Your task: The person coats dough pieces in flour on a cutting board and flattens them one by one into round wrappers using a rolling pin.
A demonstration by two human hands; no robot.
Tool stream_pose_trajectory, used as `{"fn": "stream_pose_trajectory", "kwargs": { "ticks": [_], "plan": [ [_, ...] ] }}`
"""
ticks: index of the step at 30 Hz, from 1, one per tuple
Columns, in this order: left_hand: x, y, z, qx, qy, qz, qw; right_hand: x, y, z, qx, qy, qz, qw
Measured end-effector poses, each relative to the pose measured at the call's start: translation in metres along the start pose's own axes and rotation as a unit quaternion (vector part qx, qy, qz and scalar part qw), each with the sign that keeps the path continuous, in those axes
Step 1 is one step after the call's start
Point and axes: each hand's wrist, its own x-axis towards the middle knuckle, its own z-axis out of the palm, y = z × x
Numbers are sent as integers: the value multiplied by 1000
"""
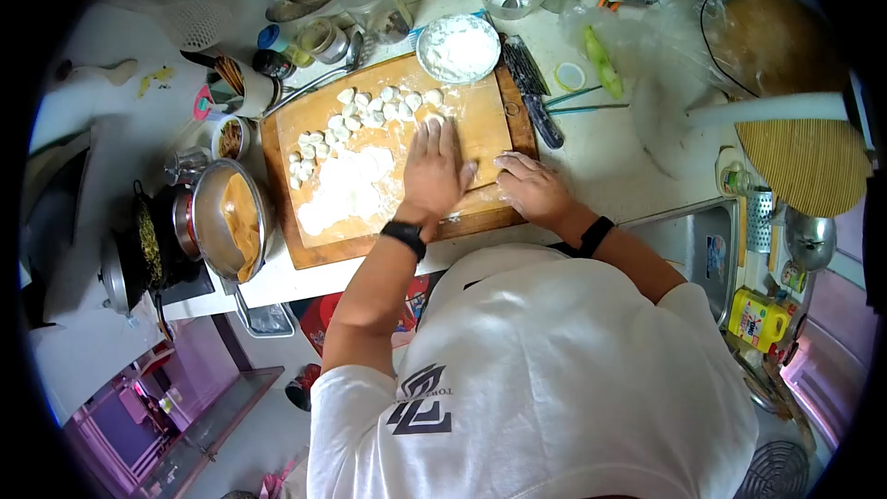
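My left hand [432, 169] lies palm down on the wooden board [291, 254], fingers stretched forward and floury, thumb out to the right. Something pale, perhaps dough, shows at its fingertips; what lies beneath the palm is hidden. At the board's right edge rests my right hand [536, 188], fingers extended and dusted with flour, with no held object visible. Several small dough pieces [374, 117] sit in rows left of and beyond my left hand. Loose white flour [346, 189] covers the board's left part. A bowl of flour [457, 48] stands at its far edge.
A metal bowl [220, 219] and a dark pan [148, 236] stand left. Jars [323, 40] and a utensil holder [245, 91] are behind the board. Dark long vegetables [531, 88] lie at its right. The sink [698, 249] and a yellow bottle [758, 319] are farther right.
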Motion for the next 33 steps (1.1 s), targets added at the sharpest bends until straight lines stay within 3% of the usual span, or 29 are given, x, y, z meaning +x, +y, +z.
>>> {"fn": "stream_pose_trajectory", "kwargs": {
  "ticks": [5, 7, 9, 10, 12, 13, 15, 17, 19, 24, 28, 31, 33],
  "plan": [
    [-12, -4, -2, -45, 52, 48, 996, -3, 7, 6, 12, 8, -24, 1000],
    [23, -13, 5, -72, 150, 28, 986, -3, 5, 5, 7, 1, -18, 1000],
    [44, -29, 7, -142, 43, -74, 986, -1, 6, 3, -2, -7, -11, 1000],
    [53, -30, 7, -145, 44, -72, 986, 0, 6, 3, 1, -6, -11, 1000],
    [58, -31, 5, -347, -57, -161, 922, -3, 6, 6, 8, -10, -8, 1000],
    [55, -29, 3, -347, -59, -164, 922, -2, 9, 7, 12, -5, -20, 1000],
    [55, -23, 2, -68, 47, -66, 994, -2, 9, 8, 16, 2, -30, 999],
    [51, -13, 3, -30, 2, -85, 996, -2, 7, 6, -2, -22, -7, 1000],
    [29, -10, 16, -26, 72, 34, 996, -2, 8, 5, -18, -5, -21, 1000],
    [-41, 0, -5, -117, -20, 12, 993, -1, 3, -6, -45, -7, -62, 997],
    [-89, 8, -19, -175, -24, -41, 983, 13, 7, -7, -49, 0, -82, 995],
    [-113, 9, -16, -72, 19, -119, 990, 36, 6, -7, -71, 17, -84, 994],
    [-117, -2, -1, -46, 40, -122, 991, 56, 15, 8, -99, -8, -70, 993]
  ]
}}
